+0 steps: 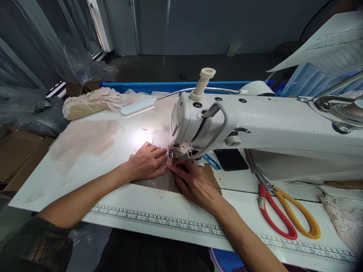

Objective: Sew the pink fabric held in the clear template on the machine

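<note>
A white sewing machine (255, 124) stands on a white table (119, 204). My left hand (147, 162) lies flat beside the presser foot (174, 154), fingers stretched out and pressing down on a small pale piece of fabric (170, 163). My right hand (194, 183) rests just in front of the needle, fingers extended flat on the same fabric over the dark needle plate (159, 181). A small lamp (137, 107) on a flexible neck lights the spot.
Scissors (280, 211) with red and orange handles lie to the right. A black phone (231, 159) and blue snips (211, 161) sit under the machine arm. Folded lace (93, 102) lies at the back left. A printed ruler (159, 221) runs along the table's front edge.
</note>
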Demonstrator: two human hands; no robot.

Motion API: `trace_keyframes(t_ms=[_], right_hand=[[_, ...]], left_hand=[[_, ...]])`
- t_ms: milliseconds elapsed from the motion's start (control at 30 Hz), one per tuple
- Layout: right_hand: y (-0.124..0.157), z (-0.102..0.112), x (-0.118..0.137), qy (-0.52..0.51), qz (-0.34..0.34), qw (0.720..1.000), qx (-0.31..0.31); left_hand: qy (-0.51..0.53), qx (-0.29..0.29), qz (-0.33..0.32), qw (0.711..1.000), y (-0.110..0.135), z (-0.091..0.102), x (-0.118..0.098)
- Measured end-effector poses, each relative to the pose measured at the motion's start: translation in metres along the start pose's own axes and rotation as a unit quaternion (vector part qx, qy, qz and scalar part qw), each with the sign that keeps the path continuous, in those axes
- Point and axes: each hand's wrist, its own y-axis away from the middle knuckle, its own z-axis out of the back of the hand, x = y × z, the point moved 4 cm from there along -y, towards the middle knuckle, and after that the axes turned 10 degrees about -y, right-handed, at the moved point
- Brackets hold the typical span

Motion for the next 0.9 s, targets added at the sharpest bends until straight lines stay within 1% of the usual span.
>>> trace_keyframes(t_ms=[167, 300, 400, 467, 533, 633, 667, 700, 733, 800, 833, 867, 900], right_hand=[[0.000, -0.001, 0.000, -0.011, 0.001, 1.000, -0.008], [0.000, -0.001, -0.004, -0.035, -0.018, 0.999, -0.004], [0.000, 0.003, -0.010, -0.071, -0.048, 0.996, -0.001], [-0.002, 0.008, -0.015, -0.093, -0.079, 0.992, -0.014], [-0.004, 0.014, -0.019, -0.118, -0.107, 0.986, -0.045], [-0.007, 0.021, -0.022, -0.156, -0.141, 0.974, -0.086], [-0.008, 0.022, -0.022, -0.163, -0.151, 0.971, -0.092], [-0.008, 0.022, -0.022, -0.168, -0.160, 0.968, -0.095], [-0.008, 0.022, -0.022, -0.170, -0.168, 0.967, -0.093], [-0.008, 0.020, -0.021, -0.172, -0.180, 0.965, -0.086], [-0.008, 0.019, -0.020, -0.172, -0.185, 0.964, -0.081], [-0.008, 0.018, -0.020, -0.170, -0.190, 0.964, -0.077], [-0.009, 0.019, -0.020, -0.168, -0.197, 0.963, -0.071]], left_hand=[[-0.018, 0.021, 0.038, 0.999, -0.002, -0.001, 0.001], [0.018, 0.017, 0.065, 0.998, -0.001, -0.005, 0.006], [0.046, 0.015, 0.081, 0.996, 0.001, -0.009, 0.014], [0.061, 0.015, 0.078, 0.995, 0.001, -0.009, 0.021], [0.074, 0.001, 0.072, 0.995, -0.001, -0.003, 0.028], [0.088, -0.035, 0.063, 0.994, -0.003, 0.016, 0.032], [0.098, -0.031, 0.049, 0.994, -0.003, 0.022, 0.030], [0.116, -0.013, 0.026, 0.993, -0.002, 0.028, 0.026], [0.144, 0.016, -0.004, 0.989, 0.000, 0.031, 0.020], [0.209, 0.079, -0.053, 0.973, 0.006, 0.035, 0.007], [0.237, 0.098, -0.065, 0.964, 0.010, 0.034, 0.002], [0.261, 0.103, -0.066, 0.958, 0.014, 0.033, -0.002], [0.279, 0.095, -0.057, 0.954, 0.017, 0.031, -0.003]])
